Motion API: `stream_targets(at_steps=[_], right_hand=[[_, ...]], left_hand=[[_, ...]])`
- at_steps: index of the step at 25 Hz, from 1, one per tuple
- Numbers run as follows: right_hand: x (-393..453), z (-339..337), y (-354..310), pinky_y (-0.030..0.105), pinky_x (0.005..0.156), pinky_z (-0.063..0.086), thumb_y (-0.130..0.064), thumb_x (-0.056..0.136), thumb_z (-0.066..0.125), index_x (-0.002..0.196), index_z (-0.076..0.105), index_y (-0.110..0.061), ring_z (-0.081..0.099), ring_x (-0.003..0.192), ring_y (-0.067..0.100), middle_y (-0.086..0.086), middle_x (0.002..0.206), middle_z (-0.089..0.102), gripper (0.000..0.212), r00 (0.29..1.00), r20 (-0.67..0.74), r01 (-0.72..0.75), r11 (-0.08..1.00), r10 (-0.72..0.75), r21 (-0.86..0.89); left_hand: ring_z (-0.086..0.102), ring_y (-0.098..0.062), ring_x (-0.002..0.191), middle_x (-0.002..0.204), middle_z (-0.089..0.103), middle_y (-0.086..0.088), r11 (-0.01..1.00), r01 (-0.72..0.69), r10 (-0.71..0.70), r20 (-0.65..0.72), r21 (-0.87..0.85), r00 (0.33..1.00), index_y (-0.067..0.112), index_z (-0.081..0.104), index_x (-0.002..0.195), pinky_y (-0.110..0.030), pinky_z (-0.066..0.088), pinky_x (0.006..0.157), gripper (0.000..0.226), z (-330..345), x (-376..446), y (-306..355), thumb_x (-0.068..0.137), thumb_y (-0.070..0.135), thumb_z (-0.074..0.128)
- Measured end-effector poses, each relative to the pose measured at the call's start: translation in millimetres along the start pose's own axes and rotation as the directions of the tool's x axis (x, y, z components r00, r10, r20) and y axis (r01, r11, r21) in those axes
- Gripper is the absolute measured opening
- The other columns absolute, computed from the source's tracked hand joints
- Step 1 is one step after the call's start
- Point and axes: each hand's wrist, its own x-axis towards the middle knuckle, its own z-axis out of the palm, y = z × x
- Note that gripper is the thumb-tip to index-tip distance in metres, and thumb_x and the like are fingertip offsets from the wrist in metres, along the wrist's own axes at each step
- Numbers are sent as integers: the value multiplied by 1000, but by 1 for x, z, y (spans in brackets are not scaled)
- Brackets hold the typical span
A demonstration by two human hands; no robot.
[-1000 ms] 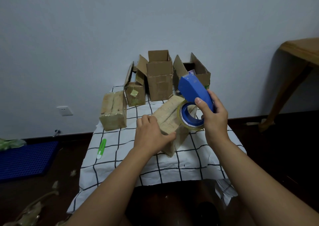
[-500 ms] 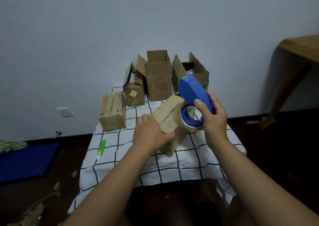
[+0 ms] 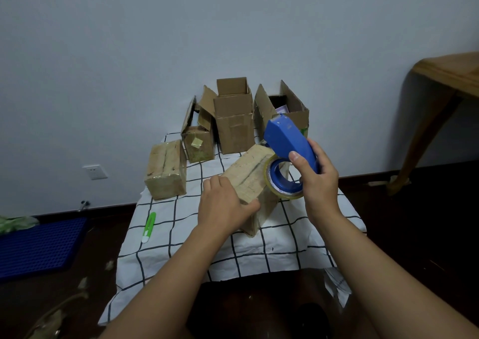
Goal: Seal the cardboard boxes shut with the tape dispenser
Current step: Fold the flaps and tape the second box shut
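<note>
Closest to you, your left hand (image 3: 224, 206) lies over the near end of the cardboard box (image 3: 252, 180) you are working on, fingers curved across its top and the thumb hooked round its near corner, so it grips the box. That box sits tilted on the checked cloth (image 3: 207, 250), its closed top seam running away from you toward the wall.

Your right hand (image 3: 317, 180) is wrapped round the handle of the blue tape dispenser (image 3: 286, 141), index finger laid along the top and the rest curled underneath — a firm hold. The dispenser is raised at the box's right side, its nose pointing up and away from you, and its roll of clear tape (image 3: 281, 180) is right against the box's right upper edge; whether tape has stuck to the cardboard you cannot tell.

Left of your hands a green and white utility knife (image 3: 149, 226) lies on the cloth, well apart from the box. Further back on the left rests a sealed box (image 3: 166, 169), glossy with tape. Behind it, near the wall, three open boxes stand in a row with flaps up — a small one (image 3: 198, 144), a taller middle one (image 3: 234, 125) and a wider one (image 3: 290, 108) partly hidden by the dispenser.
</note>
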Motion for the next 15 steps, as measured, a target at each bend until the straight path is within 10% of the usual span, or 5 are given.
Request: stream_targets(at_steps=[7, 11, 15], right_hand=[[-9, -3, -9, 21, 78, 52, -28, 85, 76, 129, 58, -34, 62, 105, 8, -13, 119, 60, 48, 1000, 0, 7, 1000, -7, 11], [-16, -14, -19, 16, 71, 51, -29, 85, 76, 131, 59, -31, 61, 100, 8, -9, 120, 61, 49, 1000, -4, 21, 1000, -21, 8], [-26, -17, -37, 16, 68, 50, -28, 85, 77, 127, 60, -32, 61, 94, 9, -8, 118, 63, 45, 999, -5, 39, 999, -39, 30]], left_hand=[[33, -28, 119, 130, 40, -10, 1000, -22, 22, 14, 17, 1000, 19, 42, 133, -38, 33, 100, 82, 1, 0, -3, 73, 74, 52], [6, -38, 147, 160, -7, -7, 993, 25, -2, 195, -115, 981, 45, 23, 150, -50, 16, 118, 93, 10, 1, -17, 71, 82, 56], [34, -30, 136, 154, 5, 1, 941, 79, -45, 110, -330, 993, 35, 39, 146, -40, 39, 107, 86, 2, -10, -12, 71, 65, 70]])
